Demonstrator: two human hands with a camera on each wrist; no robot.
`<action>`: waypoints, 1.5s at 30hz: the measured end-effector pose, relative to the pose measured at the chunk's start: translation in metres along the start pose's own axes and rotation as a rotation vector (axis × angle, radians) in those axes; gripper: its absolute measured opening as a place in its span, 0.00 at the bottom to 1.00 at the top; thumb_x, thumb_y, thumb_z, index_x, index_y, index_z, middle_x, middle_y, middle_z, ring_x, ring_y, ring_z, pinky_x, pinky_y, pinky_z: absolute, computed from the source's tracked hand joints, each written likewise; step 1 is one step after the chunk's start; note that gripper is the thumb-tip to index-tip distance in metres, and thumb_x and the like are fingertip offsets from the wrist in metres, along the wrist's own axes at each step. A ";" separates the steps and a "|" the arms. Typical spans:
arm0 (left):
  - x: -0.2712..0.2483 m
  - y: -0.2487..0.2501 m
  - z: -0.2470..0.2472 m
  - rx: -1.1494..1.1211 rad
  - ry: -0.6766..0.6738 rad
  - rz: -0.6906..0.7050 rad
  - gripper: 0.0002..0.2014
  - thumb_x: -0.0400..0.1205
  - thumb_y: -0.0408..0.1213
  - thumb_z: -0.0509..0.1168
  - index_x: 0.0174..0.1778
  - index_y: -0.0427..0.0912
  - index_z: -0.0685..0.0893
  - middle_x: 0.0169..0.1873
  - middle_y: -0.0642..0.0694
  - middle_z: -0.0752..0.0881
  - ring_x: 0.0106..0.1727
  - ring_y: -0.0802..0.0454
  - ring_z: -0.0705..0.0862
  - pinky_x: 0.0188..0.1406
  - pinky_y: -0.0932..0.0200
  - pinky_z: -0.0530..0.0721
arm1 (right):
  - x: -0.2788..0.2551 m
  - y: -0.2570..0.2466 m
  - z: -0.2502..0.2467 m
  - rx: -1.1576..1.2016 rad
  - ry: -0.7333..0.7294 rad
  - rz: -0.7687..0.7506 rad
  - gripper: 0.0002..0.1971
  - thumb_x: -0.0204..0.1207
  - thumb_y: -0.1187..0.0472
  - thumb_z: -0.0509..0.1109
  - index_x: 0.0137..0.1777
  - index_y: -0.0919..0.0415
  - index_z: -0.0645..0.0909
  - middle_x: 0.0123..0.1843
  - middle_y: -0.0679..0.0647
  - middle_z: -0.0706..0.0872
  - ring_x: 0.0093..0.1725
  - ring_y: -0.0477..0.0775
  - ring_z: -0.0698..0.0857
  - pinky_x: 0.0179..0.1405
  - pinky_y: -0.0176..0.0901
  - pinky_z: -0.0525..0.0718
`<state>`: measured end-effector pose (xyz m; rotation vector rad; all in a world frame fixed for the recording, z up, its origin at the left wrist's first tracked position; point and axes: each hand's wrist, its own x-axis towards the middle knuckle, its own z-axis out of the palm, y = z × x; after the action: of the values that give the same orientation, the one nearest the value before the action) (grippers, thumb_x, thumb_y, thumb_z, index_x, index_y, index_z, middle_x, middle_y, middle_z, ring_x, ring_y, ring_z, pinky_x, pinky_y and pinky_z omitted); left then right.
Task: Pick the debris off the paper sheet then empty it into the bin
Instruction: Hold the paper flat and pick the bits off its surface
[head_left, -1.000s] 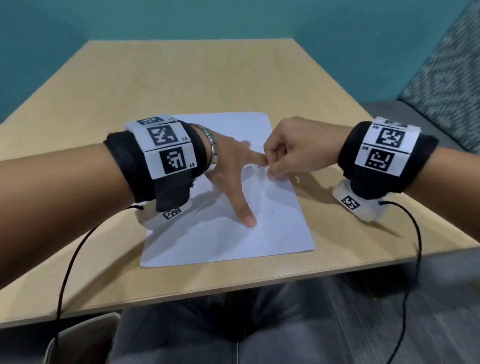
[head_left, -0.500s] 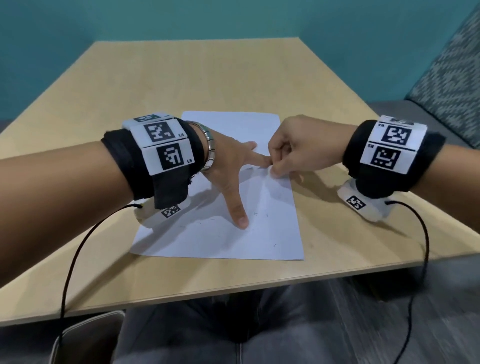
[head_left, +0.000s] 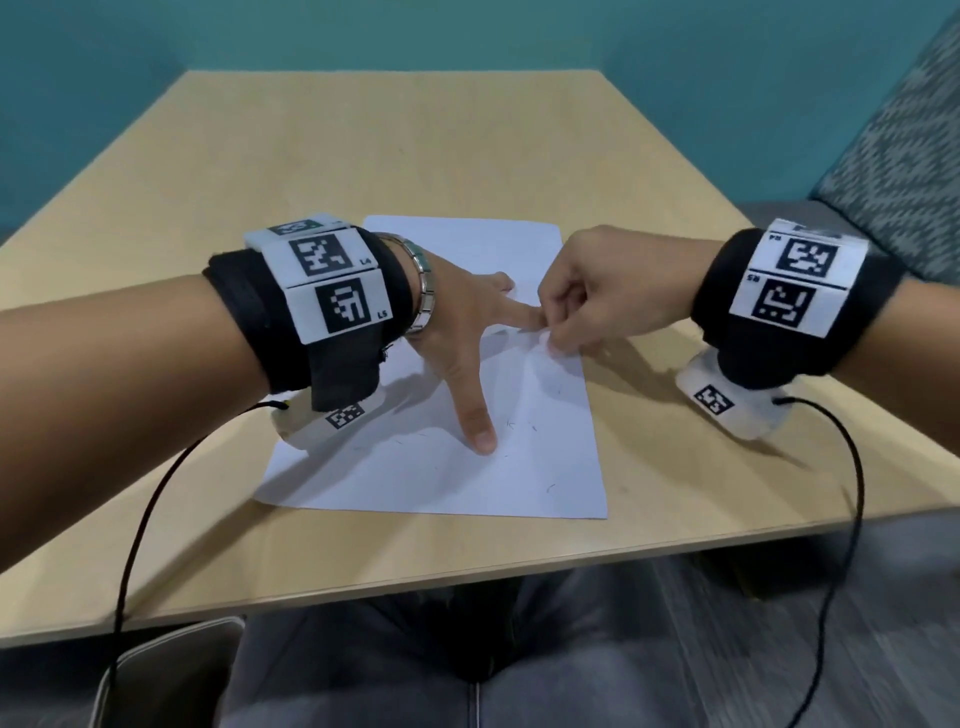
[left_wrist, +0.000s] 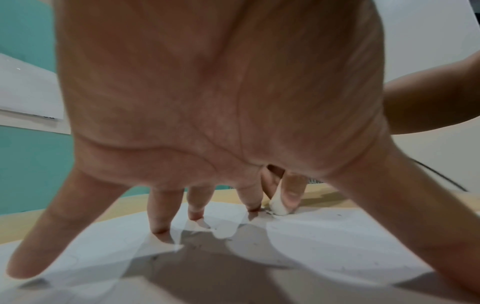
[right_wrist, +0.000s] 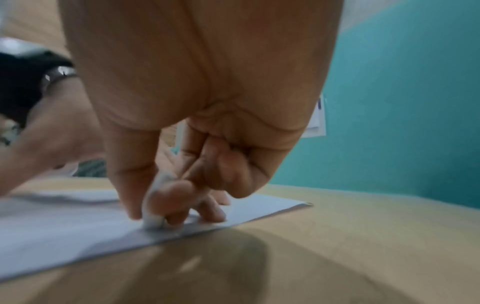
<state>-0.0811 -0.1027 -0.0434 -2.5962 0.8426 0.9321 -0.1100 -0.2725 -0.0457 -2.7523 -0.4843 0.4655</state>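
A white paper sheet (head_left: 467, 483) lies on the wooden table (head_left: 363, 156), near its front edge. Small dark specks of debris (head_left: 532, 427) are scattered over its near half. My left hand (head_left: 467, 332) is spread flat on the sheet, and its straight fingertips (left_wrist: 161, 228) press the paper down. At the sheet's right edge my right hand (head_left: 553, 340) pinches a small white eraser-like piece (left_wrist: 279, 205) between thumb and fingers. The tip of the white piece (right_wrist: 153, 221) touches the paper beside my left forefinger.
A pale container rim (head_left: 156, 660) shows below the table's front edge at the lower left. My legs are under the table. A patterned cushion (head_left: 893, 156) is at the right. Teal walls close off the table's far side. Black cables hang from both wrists.
My left hand has stayed spread on the sheet. My right hand has kept its pinch at the sheet's right edge, shifting only slightly. The head view has moved a little.
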 end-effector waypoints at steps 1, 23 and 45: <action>-0.001 0.001 0.000 0.004 0.000 -0.003 0.65 0.48 0.75 0.79 0.77 0.86 0.44 0.86 0.65 0.37 0.87 0.50 0.59 0.82 0.37 0.64 | 0.000 0.000 0.001 0.018 -0.015 -0.005 0.08 0.69 0.60 0.78 0.31 0.59 0.86 0.25 0.47 0.86 0.25 0.43 0.78 0.32 0.39 0.78; 0.002 0.001 0.000 0.025 0.001 -0.016 0.67 0.47 0.76 0.79 0.75 0.89 0.40 0.87 0.63 0.36 0.87 0.48 0.59 0.81 0.37 0.64 | -0.001 0.003 -0.003 0.006 -0.023 0.023 0.08 0.69 0.61 0.78 0.31 0.60 0.86 0.22 0.45 0.84 0.22 0.42 0.77 0.31 0.37 0.76; 0.005 -0.001 0.001 0.032 0.006 0.009 0.65 0.47 0.77 0.79 0.75 0.90 0.42 0.87 0.62 0.36 0.87 0.47 0.59 0.82 0.37 0.64 | -0.006 -0.006 0.002 -0.011 -0.160 -0.001 0.09 0.70 0.59 0.79 0.32 0.60 0.86 0.23 0.47 0.84 0.24 0.43 0.78 0.29 0.33 0.76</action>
<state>-0.0775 -0.1038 -0.0471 -2.5714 0.8641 0.9068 -0.1174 -0.2689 -0.0439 -2.7379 -0.5269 0.6881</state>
